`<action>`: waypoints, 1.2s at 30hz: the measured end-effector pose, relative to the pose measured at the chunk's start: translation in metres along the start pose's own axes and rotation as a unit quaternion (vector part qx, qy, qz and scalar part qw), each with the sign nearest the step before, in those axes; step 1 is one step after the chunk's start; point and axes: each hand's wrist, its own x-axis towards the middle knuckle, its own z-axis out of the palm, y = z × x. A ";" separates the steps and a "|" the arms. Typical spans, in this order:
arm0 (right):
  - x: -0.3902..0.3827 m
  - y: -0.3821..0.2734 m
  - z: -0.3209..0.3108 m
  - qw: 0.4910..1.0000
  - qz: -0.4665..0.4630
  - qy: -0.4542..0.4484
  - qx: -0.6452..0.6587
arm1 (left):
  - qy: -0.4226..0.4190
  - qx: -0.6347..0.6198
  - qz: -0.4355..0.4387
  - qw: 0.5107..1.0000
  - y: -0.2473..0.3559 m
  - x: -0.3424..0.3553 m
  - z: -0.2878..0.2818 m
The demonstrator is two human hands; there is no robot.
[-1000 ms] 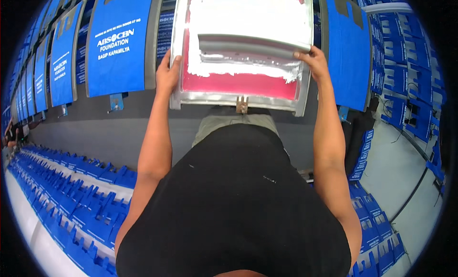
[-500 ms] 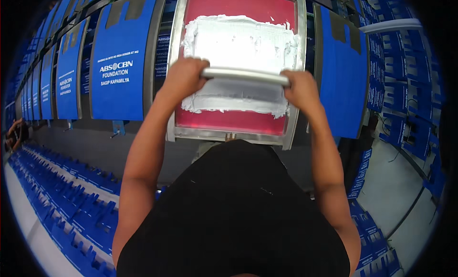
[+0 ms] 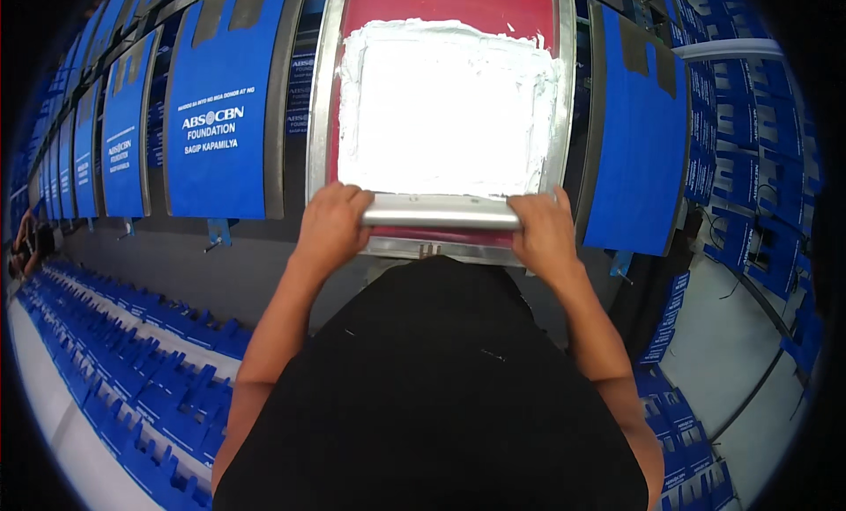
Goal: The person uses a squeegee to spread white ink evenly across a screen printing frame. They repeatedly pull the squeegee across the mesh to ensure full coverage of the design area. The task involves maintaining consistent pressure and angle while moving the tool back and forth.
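Note:
My left hand (image 3: pixel 333 227) and my right hand (image 3: pixel 545 231) grip the two ends of a silver squeegee (image 3: pixel 441 213). It lies across the near part of a framed printing screen (image 3: pixel 322 106). Behind the squeegee, a broad square of white ink (image 3: pixel 445 114) covers the mesh, with thick ragged ridges along its edges. Red mesh (image 3: pixel 454 2) shows beyond the ink, and a narrow red strip shows nearer me. Both sets of fingers are closed round the squeegee. What lies beneath the screen is hidden.
Blue bags with white print lie flat on boards, one left of the screen (image 3: pixel 216 114), another right (image 3: pixel 636 132). More blue bags (image 3: pixel 132 361) hang in rows at lower left and along the right side. Another person (image 3: pixel 31 242) is at the far left edge.
Both hands have drawn the squeegee toward me, from mid-screen to the screen's near end. Where it passed, the white ink now looks smooth and bright.

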 end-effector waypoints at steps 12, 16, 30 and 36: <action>-0.021 0.000 0.050 0.999 0.025 0.027 -0.013 | 0.105 0.001 0.020 0.994 -0.002 -0.032 0.058; 0.085 0.049 0.030 0.996 0.048 0.016 -0.067 | 0.064 0.014 -0.049 0.997 -0.029 0.087 0.021; -0.006 0.000 0.028 0.999 0.041 0.011 0.013 | 0.072 -0.029 0.019 0.997 0.007 -0.010 0.039; 0.162 0.075 -0.010 0.991 0.055 -0.007 -0.120 | 0.035 0.084 -0.057 0.994 -0.051 0.179 -0.005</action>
